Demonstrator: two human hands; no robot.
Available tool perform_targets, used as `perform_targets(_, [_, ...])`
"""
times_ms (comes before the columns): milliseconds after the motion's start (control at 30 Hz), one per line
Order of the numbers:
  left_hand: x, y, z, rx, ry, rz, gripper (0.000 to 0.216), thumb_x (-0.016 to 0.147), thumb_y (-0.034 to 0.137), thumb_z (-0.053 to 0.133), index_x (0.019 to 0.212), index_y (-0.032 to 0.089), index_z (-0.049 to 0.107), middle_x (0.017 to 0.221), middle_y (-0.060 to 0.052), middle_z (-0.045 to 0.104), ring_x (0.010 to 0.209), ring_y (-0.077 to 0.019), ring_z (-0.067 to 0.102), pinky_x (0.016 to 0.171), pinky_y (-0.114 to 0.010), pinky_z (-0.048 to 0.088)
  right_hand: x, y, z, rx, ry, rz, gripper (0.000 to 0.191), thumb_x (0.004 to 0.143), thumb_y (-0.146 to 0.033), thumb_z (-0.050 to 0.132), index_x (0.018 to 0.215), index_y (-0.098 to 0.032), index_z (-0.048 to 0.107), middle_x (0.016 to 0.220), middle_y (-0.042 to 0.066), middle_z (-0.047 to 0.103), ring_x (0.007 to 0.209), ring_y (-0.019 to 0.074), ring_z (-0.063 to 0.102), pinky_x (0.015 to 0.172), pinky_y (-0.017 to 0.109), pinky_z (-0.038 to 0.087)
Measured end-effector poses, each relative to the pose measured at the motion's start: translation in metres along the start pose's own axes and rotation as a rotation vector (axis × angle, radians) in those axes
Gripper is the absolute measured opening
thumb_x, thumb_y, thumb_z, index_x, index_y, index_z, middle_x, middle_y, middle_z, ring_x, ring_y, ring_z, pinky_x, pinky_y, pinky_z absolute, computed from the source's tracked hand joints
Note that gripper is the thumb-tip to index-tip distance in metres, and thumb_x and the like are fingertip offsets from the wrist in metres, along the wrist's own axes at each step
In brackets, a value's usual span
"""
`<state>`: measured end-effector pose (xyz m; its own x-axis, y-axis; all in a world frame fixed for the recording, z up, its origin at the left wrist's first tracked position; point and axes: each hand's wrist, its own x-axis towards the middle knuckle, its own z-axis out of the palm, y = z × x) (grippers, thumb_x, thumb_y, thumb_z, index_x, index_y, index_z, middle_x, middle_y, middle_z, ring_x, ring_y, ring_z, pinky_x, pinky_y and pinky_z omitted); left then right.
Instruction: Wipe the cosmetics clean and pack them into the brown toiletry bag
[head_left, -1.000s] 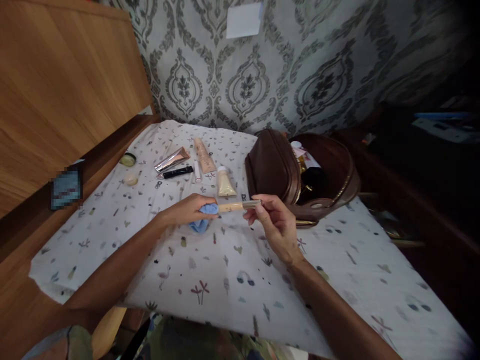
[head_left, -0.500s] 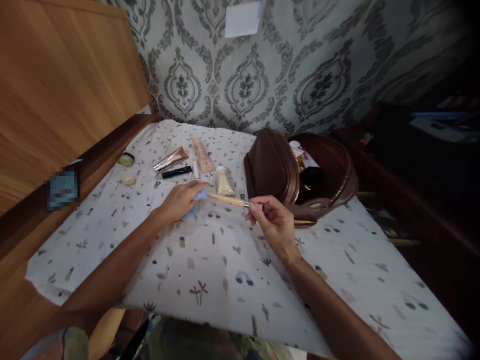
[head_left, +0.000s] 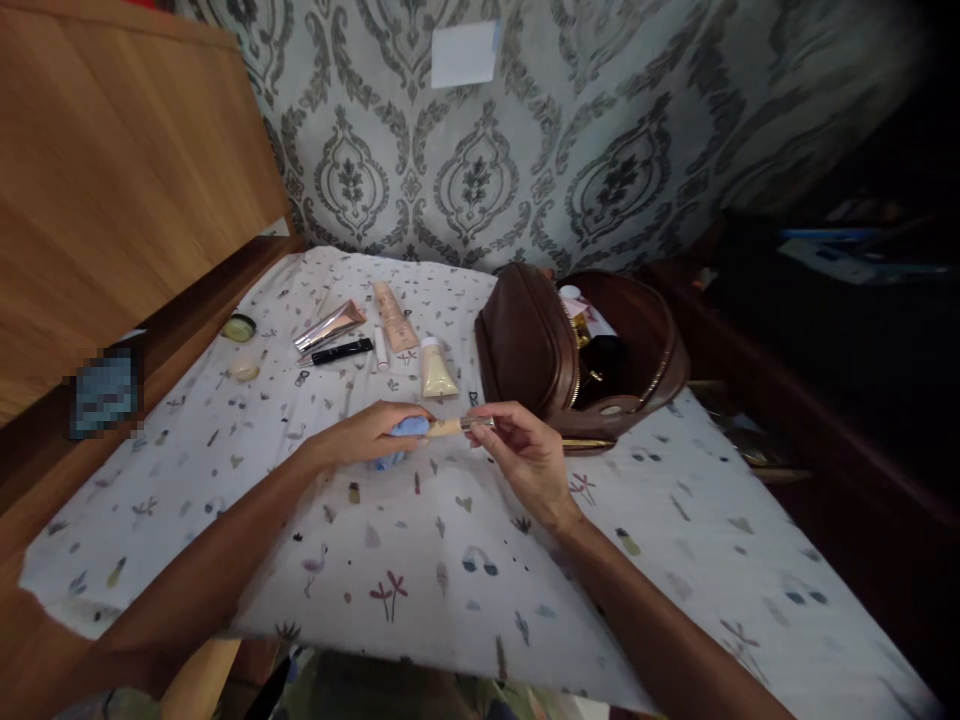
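At centre frame, the left hand (head_left: 367, 435) has closed its blue cloth (head_left: 397, 440) back over the slim brush (head_left: 457, 426), which the right hand (head_left: 517, 450) still pinches by its metal end, level again above the printed sheet (head_left: 450, 560), the wiping evidently ongoing.

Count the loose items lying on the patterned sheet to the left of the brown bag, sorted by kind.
Squeeze tubes: 3, namely the metallic rose tube, the peach tube and the cream tube with white cap.
Slim sticks: 2, namely the black mascara-like stick and the small white stick.
Small round jars or lids: 2, namely the greenish one and the pale one.
Total: 7
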<state>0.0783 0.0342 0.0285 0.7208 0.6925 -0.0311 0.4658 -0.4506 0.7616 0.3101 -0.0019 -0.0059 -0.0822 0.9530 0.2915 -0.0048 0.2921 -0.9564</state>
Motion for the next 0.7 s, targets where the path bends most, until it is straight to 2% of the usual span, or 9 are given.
perform_targets(67, [0.0,-0.001,-0.001,-0.086,0.014,-0.039,0.036,0.093,0.048,0.054,0.11,0.018,0.066,0.092,-0.003,0.067,0.079,-0.0179,0.061,0.068,-0.026,0.046,0.002,-0.001,-0.001,0.058,0.034,0.022,0.036,0.079,-0.049,0.076,0.101,-0.023,0.064,0.086,0.002,0.07,0.071,0.0149,0.065,0.07,0.032,0.059])
perform_targets(167, [0.001,0.004,0.01,-0.193,0.09,-0.093,0.037,0.091,0.051,0.056,0.102,0.017,0.065,0.077,0.001,0.061,0.068,-0.0147,0.055,0.06,-0.024,0.043,0.003,0.002,0.002,0.141,0.029,0.096,0.045,0.073,-0.05,0.08,0.104,-0.022,0.064,0.083,0.001,0.07,0.066,0.0135,0.062,0.065,0.03,0.058])
perform_targets(267, [0.003,0.01,0.022,-0.271,0.114,-0.09,0.035,0.092,0.051,0.055,0.095,0.017,0.061,0.072,0.002,0.059,0.064,-0.0139,0.055,0.058,-0.023,0.043,0.002,0.006,0.006,0.203,-0.027,0.188,0.044,0.071,-0.054,0.08,0.095,-0.019,0.069,0.077,0.002,0.069,0.061,0.0128,0.059,0.059,0.028,0.054])
perform_targets(367, [0.005,0.013,0.025,-0.173,0.128,-0.058,0.034,0.093,0.05,0.053,0.081,0.018,0.055,0.066,0.003,0.053,0.062,-0.0133,0.052,0.058,-0.024,0.041,-0.001,0.005,0.008,0.223,-0.077,0.222,0.041,0.074,-0.055,0.077,0.09,-0.019,0.068,0.077,0.001,0.067,0.054,0.0103,0.053,0.051,0.025,0.048])
perform_targets(433, [0.005,0.014,0.023,-0.09,0.212,-0.055,0.035,0.095,0.048,0.05,0.077,0.018,0.053,0.066,0.004,0.049,0.063,-0.013,0.049,0.06,-0.024,0.04,-0.002,0.001,0.006,0.217,-0.103,0.228,0.04,0.077,-0.056,0.074,0.093,-0.02,0.065,0.077,0.0,0.064,0.05,0.0087,0.048,0.047,0.024,0.044])
perform_targets(533, [0.004,0.016,0.02,-0.127,0.328,-0.054,0.031,0.096,0.047,0.047,0.09,0.019,0.056,0.071,0.003,0.052,0.068,-0.0142,0.051,0.064,-0.025,0.042,-0.002,-0.007,0.004,0.176,-0.194,0.268,0.041,0.081,-0.061,0.067,0.085,-0.02,0.059,0.065,-0.005,0.052,0.047,0.008,0.041,0.042,0.021,0.035])
perform_targets(600, [0.002,0.018,0.02,-0.226,0.345,-0.059,0.031,0.097,0.048,0.046,0.106,0.02,0.057,0.071,0.003,0.054,0.066,-0.015,0.053,0.063,-0.026,0.043,-0.002,-0.012,0.003,0.11,-0.29,0.267,0.044,0.081,-0.063,0.066,0.076,-0.02,0.054,0.06,-0.006,0.041,0.048,0.0082,0.036,0.042,0.021,0.03])
perform_targets(700, [0.001,0.022,0.022,-0.352,0.322,-0.068,0.037,0.097,0.049,0.045,0.118,0.021,0.054,0.069,0.003,0.054,0.063,-0.0148,0.053,0.059,-0.025,0.043,-0.002,-0.014,0.005,-0.058,-0.403,0.191,0.04,0.082,-0.055,0.065,0.069,-0.02,0.052,0.061,-0.006,0.036,0.055,0.0093,0.033,0.048,0.022,0.028])
